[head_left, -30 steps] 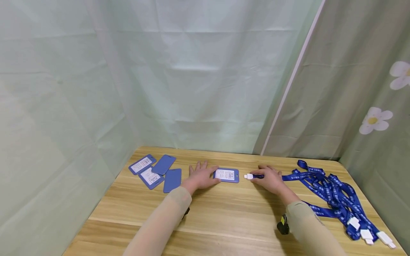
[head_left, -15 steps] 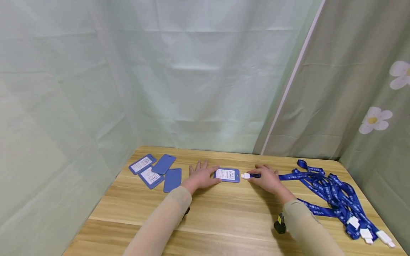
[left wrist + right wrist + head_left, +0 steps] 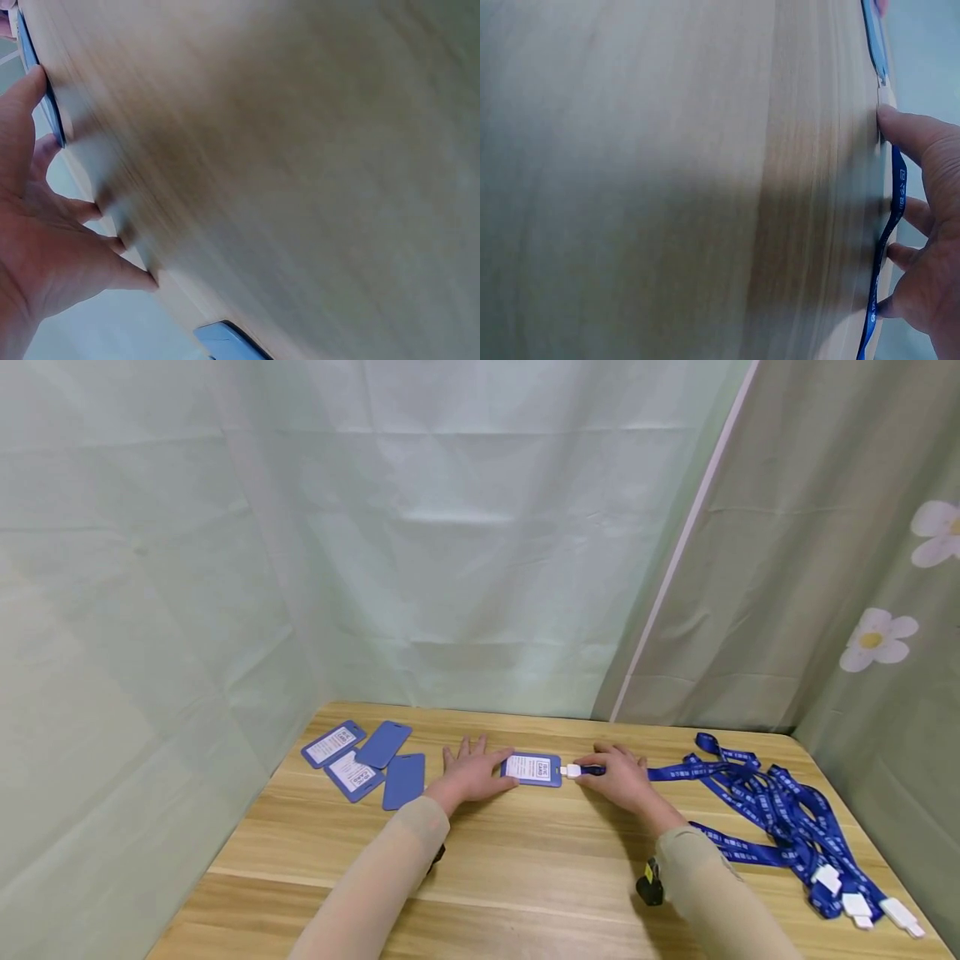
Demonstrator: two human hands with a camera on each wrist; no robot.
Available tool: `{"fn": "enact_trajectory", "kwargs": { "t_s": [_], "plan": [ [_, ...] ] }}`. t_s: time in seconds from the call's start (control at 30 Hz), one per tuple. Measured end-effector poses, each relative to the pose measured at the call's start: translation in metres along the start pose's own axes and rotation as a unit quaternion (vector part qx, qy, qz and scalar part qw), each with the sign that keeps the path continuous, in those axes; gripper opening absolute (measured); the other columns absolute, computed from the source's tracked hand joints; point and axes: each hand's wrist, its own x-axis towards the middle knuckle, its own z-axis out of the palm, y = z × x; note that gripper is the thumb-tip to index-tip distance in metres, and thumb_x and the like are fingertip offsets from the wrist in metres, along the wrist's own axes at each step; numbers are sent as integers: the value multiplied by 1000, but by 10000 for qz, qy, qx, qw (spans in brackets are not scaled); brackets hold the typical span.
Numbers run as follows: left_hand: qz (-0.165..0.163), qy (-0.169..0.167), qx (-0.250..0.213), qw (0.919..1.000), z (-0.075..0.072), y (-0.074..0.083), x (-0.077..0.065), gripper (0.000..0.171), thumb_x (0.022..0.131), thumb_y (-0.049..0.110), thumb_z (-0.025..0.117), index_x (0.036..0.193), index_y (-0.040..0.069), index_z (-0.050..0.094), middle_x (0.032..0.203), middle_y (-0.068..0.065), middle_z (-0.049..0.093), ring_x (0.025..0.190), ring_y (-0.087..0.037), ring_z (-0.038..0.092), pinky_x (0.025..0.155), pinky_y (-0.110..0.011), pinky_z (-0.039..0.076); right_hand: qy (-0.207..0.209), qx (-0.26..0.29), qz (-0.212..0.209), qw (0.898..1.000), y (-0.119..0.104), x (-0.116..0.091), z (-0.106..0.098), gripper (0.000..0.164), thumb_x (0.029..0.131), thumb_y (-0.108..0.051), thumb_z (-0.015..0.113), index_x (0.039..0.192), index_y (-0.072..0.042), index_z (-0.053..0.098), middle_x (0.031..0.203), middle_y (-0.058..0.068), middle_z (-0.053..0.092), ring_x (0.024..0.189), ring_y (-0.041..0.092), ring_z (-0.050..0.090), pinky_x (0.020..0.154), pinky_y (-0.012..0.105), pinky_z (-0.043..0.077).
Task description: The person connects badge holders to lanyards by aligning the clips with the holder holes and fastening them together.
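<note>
A blue badge holder (image 3: 532, 769) with a white printed card lies flat near the back of the table, its slotted end pointing right. My left hand (image 3: 472, 775) holds its left end between thumb and index finger, at the two long edges; the other fingers spread onto the wood. My right hand (image 3: 619, 777) pinches a blue lanyard (image 3: 675, 772) by its white plastic clip (image 3: 572, 771). The clip's narrow tip lies right at the slotted end. In the right wrist view the thumb (image 3: 900, 126) presses the clip, with the strap running under the fingers.
Several blue badge holders (image 3: 403, 781) lie at the back left, some face down and partly overlapping. A tangled heap of blue lanyards (image 3: 780, 810) with white clips (image 3: 857, 908) covers the right side. Curtains (image 3: 480, 568) hang behind the wooden table (image 3: 525, 877).
My right hand has slid left with the lanyard clip, closing the gap to the badge holder's slotted end. The left hand and the badge holder have barely moved.
</note>
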Motion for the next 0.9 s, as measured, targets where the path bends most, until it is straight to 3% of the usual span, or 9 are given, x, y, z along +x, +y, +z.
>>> {"fn": "enact_trajectory", "kwargs": {
  "t_s": [0.33, 0.6, 0.9],
  "plan": [
    [89, -85, -186, 9998, -2, -6, -3, 77, 96, 64, 58, 162, 31, 34, 168, -20, 17, 152, -51, 6, 114, -76, 5, -44, 46, -37, 10000, 2, -1, 0, 44, 94, -38, 75, 134, -20, 70, 159, 20, 39, 149, 51, 18, 110, 79, -4],
    [117, -249, -183, 9995, -8, -9, -5, 69, 99, 58, 57, 160, 31, 39, 168, -19, 16, 153, -49, 6, 115, -74, 4, 6, -29, -22, 10000, 5, -1, 0, 37, 94, -37, 76, 127, -21, 75, 158, 20, 42, 149, 49, 19, 110, 79, -2],
    [80, -219, -104, 9997, -6, -9, -1, 66, 99, 58, 57, 158, 33, 41, 168, -18, 17, 153, -49, 7, 115, -74, 5, 78, 14, 17, 10000, 6, -1, 1, 35, 94, -36, 76, 126, -21, 75, 158, 19, 42, 150, 49, 19, 110, 79, -2]
  ]
}}
